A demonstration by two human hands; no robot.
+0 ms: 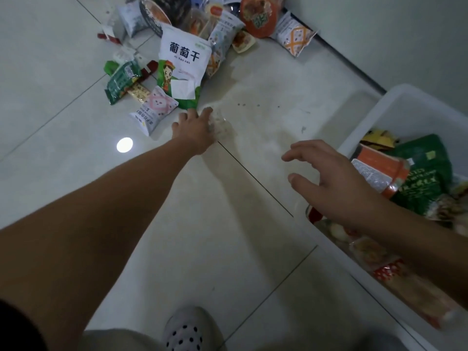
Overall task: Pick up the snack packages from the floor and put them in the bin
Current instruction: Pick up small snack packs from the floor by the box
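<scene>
On floor, pile edge: left hand (196,130) on a clear packet (220,125), blurred
left fingers: curled at packet; closed grip? cannot tell
right hand (329,183): fingers spread, empty, hovering by bin (395,102)
packet: touching left fingers on their right side, toward the bin; long axis unclear
nearer hand: left
rest: raisin bag (183,64) just beyond

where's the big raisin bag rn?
Head view, upper middle: the raisin bag lies on the floor at the pile's front edge, just beyond the left hand.
</scene>
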